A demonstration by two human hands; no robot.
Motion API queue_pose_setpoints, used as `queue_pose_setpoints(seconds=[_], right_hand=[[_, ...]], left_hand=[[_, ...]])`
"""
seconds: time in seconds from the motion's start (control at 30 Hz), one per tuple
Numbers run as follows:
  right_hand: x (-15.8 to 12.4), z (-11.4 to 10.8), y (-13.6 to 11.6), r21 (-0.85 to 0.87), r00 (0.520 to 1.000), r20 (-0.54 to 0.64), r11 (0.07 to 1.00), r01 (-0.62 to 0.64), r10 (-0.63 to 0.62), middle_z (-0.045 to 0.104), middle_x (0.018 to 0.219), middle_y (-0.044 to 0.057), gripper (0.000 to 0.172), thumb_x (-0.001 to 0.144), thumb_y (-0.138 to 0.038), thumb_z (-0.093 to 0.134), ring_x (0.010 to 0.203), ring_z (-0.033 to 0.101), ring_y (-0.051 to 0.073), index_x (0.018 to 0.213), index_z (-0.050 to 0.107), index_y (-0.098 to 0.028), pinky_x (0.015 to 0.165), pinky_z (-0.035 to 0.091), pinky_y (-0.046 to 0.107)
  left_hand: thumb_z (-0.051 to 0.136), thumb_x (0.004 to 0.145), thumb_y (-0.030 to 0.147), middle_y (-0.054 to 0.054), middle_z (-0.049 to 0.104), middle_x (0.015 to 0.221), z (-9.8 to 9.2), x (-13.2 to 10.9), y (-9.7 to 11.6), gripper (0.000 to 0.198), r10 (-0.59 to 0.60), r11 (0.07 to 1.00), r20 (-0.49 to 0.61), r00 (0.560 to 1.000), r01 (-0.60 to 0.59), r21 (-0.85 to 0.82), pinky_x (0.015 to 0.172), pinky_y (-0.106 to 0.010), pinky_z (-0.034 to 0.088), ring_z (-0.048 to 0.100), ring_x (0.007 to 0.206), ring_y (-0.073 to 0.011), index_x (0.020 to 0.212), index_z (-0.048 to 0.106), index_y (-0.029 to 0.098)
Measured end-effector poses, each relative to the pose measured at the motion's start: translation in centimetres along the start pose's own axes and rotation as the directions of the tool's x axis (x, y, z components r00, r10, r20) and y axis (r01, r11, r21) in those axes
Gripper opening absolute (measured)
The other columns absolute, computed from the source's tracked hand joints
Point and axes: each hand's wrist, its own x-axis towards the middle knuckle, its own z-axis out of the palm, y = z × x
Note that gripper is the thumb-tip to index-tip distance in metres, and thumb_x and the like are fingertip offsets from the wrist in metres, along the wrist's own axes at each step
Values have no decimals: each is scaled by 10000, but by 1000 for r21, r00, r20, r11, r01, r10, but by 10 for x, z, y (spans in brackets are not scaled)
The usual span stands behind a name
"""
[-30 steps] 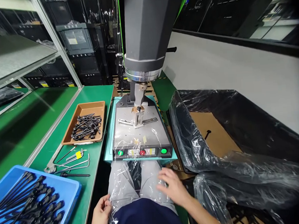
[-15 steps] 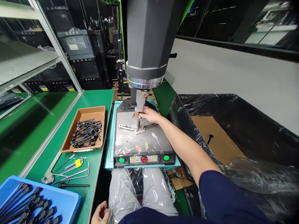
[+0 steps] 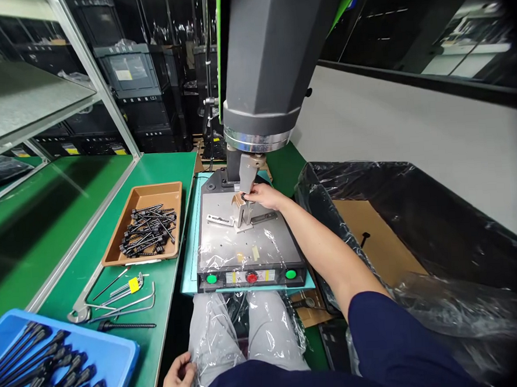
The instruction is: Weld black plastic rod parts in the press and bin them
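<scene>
My right hand (image 3: 267, 196) reaches over the metal fixture (image 3: 242, 212) under the press head. Its fingertips are closed on a small black part (image 3: 244, 198) at the top of the fixture, just below the grey horn (image 3: 248, 172). Most of that part is hidden by the fingers and fixture. Beside my left thigh, my left hand (image 3: 178, 382) rests with fingers loosely curled and a gap at the thumb; nothing shows in it. Clear plastic film lies over my legs near it.
On the green bench left stand a brown tray (image 3: 180, 221) of black threaded parts and a blue tray (image 3: 130, 347) of longer black pieces. Hex keys (image 3: 138, 305) lie between them. The machine base (image 3: 244, 250) has green and red buttons. A plastic-lined box (image 3: 377, 233) stands right.
The camera view has shifted slightly, so the machine appears a little further right. My right hand stays at the fixture with the black part; my left hand remains beside my thigh.
</scene>
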Motion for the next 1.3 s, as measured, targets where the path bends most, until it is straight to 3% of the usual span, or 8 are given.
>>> queue_pose_setpoints(seconds=[0.4,0.8,1.3], right_hand=[[-2,-1,-4,-51,999,-1,998,-39,39,677,1130,103,387,791,-447,714,1042,617,312,1005,749,-127,953,479,454],[-6,0,-12,-82,999,6,995,49,-49,640,1194,103,312,793,-360,704,1118,595,322,1026,764,-163,1013,447,460],[-8,-2,-11,-127,991,49,984,129,-123,625,1233,82,307,835,-383,645,1175,569,292,1054,747,-194,1059,396,454]], left_hand=[[812,455,595,-141,746,1008,1,-3,5,642,0,1000,19,1000,0,0,928,-384,544,691,1000,-323,902,737,140],[825,442,589,-148,746,1012,-4,13,-18,666,-9,1000,38,999,9,-18,894,-335,558,695,997,-311,908,744,121],[842,388,587,-128,759,952,-4,27,-25,628,-53,998,39,998,54,-27,871,-354,569,708,946,-327,837,755,157]])
